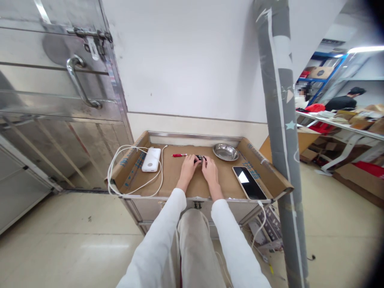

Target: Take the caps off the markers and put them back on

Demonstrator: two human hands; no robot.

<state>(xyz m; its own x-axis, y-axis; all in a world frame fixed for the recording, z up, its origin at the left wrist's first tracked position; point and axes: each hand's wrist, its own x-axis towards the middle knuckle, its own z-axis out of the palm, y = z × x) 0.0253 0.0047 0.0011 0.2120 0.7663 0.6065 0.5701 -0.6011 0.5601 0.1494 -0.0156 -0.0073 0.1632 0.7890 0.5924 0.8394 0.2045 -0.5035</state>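
My left hand [188, 166] and my right hand [209, 169] rest side by side on the cardboard-lined table [210, 186]. Both pinch a small dark object [200, 158] held between their fingertips; it is too small to name. A red pen [179, 155] lies just left of my left hand. A round metal dish [225, 151] sits just beyond my right hand, to the right. White sleeves cover both forearms.
A white power bank [151, 159] with a looped white cable [115, 176] lies at the table's left. A phone [249, 183] lies at the front right. A grey wrapped pillar [282, 132] stands right of the table, a metal door [60, 88] left. People work far right.
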